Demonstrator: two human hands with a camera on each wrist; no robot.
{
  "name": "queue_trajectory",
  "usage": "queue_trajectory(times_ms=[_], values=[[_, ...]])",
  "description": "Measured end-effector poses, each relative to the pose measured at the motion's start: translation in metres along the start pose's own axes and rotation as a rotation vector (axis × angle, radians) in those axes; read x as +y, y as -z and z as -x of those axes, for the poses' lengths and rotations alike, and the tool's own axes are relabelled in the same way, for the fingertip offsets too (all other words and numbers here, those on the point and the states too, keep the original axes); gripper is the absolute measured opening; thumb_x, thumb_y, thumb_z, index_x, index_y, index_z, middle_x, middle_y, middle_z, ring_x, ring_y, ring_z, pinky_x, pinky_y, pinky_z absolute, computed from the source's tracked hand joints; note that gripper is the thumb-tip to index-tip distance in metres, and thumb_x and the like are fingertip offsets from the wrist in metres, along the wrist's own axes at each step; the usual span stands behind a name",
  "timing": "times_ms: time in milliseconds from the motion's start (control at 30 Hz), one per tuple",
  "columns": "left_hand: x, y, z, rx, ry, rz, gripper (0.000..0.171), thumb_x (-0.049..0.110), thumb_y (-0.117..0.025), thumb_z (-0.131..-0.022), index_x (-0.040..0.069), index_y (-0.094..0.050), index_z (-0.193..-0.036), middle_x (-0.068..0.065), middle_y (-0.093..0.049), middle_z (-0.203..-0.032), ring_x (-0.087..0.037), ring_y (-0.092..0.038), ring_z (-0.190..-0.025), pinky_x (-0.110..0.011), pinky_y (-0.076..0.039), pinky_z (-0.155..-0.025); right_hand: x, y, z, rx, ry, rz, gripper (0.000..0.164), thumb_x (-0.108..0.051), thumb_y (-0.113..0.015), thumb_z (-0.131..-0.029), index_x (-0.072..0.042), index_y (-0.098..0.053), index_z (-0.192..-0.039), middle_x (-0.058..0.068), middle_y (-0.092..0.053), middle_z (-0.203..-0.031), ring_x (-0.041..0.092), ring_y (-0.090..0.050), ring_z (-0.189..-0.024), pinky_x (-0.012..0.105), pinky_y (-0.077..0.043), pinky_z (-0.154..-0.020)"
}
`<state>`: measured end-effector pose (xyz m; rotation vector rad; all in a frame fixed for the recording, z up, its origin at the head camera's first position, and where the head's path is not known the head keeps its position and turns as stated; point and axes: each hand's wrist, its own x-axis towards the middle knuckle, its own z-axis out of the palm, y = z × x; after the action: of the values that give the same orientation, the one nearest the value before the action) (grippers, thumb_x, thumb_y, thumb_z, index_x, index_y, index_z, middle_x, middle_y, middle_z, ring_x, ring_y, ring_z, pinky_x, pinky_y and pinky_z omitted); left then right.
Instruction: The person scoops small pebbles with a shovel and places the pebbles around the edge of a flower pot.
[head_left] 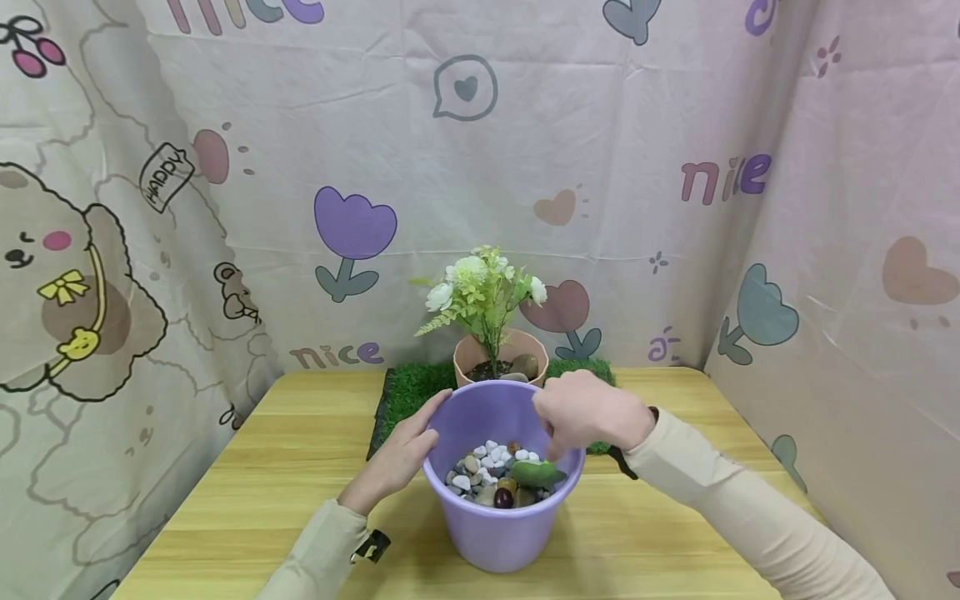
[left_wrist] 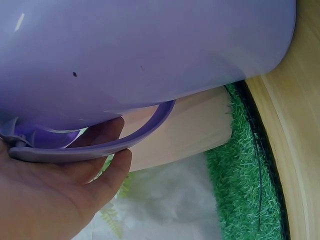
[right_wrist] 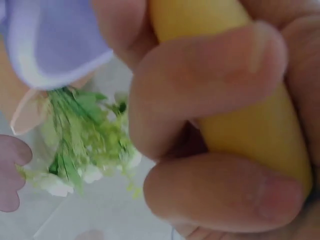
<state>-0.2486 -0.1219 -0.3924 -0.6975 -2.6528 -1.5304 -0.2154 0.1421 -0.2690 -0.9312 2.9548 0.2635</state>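
A purple bucket [head_left: 498, 542] stands on the table with pebbles [head_left: 491, 458] of white, grey and brown inside. At its left rim my left hand [head_left: 405, 450] holds the bucket; in the left wrist view, its fingers [left_wrist: 112, 177] lie about the curved purple handle [left_wrist: 150, 127]. My right hand [head_left: 592, 412], above the right rim, grips a yellow handle [right_wrist: 255, 130], fingers curled round it. Below that hand, a green trowel blade [head_left: 537, 474] rests on or among the pebbles; how deep it sits cannot be seen.
Behind the bucket, a pink pot [head_left: 467, 354] with white and green flowers [head_left: 480, 287] stands on a green turf mat [head_left: 408, 392]. The wooden table [head_left: 262, 467] ends at a printed cloth backdrop [head_left: 465, 167], which also hangs on both sides.
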Motion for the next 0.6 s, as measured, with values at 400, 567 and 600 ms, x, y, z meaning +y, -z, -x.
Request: queue_trajectory(times_ms=[400,567,600], values=[[0.0,0.0,-0.001,-0.007,-0.013,-0.003,0.066,0.007,-0.039,-0.091,0.02,-0.031,-0.155,-0.007,-0.043,-0.152,-0.027,-0.05,-0.132,-0.047,-0.042,-0.104,-0.003,-0.036,0.007,0.352,0.062,0.146,0.037,-0.028,-0.082,-0.069,-0.02,-0.051,-0.051,-0.007,-0.045,-0.049,0.011,-0.039,-0.043,0.026,-0.032,-0.038],[0.0,0.0,0.0,-0.011,-0.018,-0.002,0.065,0.008,-0.039,-0.092,0.019,-0.03,-0.155,-0.008,-0.044,-0.152,-0.027,-0.051,-0.131,-0.047,-0.043,-0.104,0.001,-0.046,0.008,0.398,0.063,0.147,0.036,-0.034,-0.082,-0.071,-0.022,-0.054,-0.053,-0.01,-0.044,-0.049,0.009,-0.037,-0.042,0.024,-0.029,-0.039],[0.0,0.0,0.0,-0.01,-0.017,-0.002,0.065,0.008,-0.039,-0.092,0.019,-0.03,-0.155,-0.007,-0.043,-0.152,-0.027,-0.051,-0.131,-0.046,-0.043,-0.104,0.001,-0.047,0.008,0.411,0.061,0.151,0.036,-0.036,-0.083,-0.071,-0.022,-0.055,-0.053,-0.01,-0.045,-0.048,0.009,-0.037,-0.042,0.024,-0.029,-0.039]])
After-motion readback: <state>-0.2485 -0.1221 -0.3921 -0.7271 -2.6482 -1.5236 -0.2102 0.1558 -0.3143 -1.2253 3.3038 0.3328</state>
